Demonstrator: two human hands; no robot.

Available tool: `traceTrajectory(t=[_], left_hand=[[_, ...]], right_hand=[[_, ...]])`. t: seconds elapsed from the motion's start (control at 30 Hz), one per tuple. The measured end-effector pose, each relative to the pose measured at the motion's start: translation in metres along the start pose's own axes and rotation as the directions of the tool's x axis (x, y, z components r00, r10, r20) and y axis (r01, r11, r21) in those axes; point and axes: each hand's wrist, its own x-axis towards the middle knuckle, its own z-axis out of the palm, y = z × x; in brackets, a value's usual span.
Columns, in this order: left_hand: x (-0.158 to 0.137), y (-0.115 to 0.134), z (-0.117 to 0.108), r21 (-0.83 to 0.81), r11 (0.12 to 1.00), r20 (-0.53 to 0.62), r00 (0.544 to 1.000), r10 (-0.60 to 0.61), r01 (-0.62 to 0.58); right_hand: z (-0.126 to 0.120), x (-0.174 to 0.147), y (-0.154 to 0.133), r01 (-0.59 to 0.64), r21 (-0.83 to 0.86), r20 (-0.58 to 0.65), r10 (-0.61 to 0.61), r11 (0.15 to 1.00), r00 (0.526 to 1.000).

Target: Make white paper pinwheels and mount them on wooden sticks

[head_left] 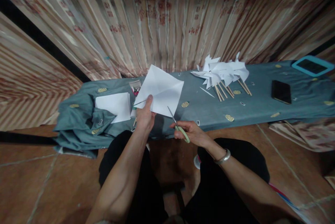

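Observation:
My left hand grips a square white sheet of paper by its near left edge, thumb on top. Faint creases cross the sheet, and a slit runs in from its left corner beside my thumb. In my right hand is a pair of scissors with light green handles. Their blades point up and left toward the sheet's near right edge; whether they touch the paper I cannot tell.
White paper pinwheels on wooden sticks lie to the right on the green cloth. Beyond them are a black phone and a blue-framed tablet. On the left rest a paper stack and a small packet. A curtain hangs behind.

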Motion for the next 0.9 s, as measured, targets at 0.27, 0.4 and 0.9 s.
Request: traceTrajectory(t=[0.27, 0.4, 0.9], left_hand=[[0.0018, -0.0007, -0.0015, 0.003, 1.0, -0.012, 1.0, -0.005, 0.005], [0.0022, -0.0004, -0.0018, -0.001, 1.0, -0.002, 1.0, 0.004, -0.004], [-0.0026, -0.0053, -0.0002, 0.017, 0.999, -0.002, 0.999, -0.05, 0.05]], right_hand=[[0.0024, 0.0018, -0.0006, -0.048, 0.097, -0.03, 0.051, 0.994, 0.998], [0.003, 0.0026, -0.001, -0.069, 0.099, -0.04, 0.073, 0.993, 0.997], [0.0011, 0.0035, -0.0002, -0.025, 0.072, -0.083, 0.031, 0.997, 0.996]])
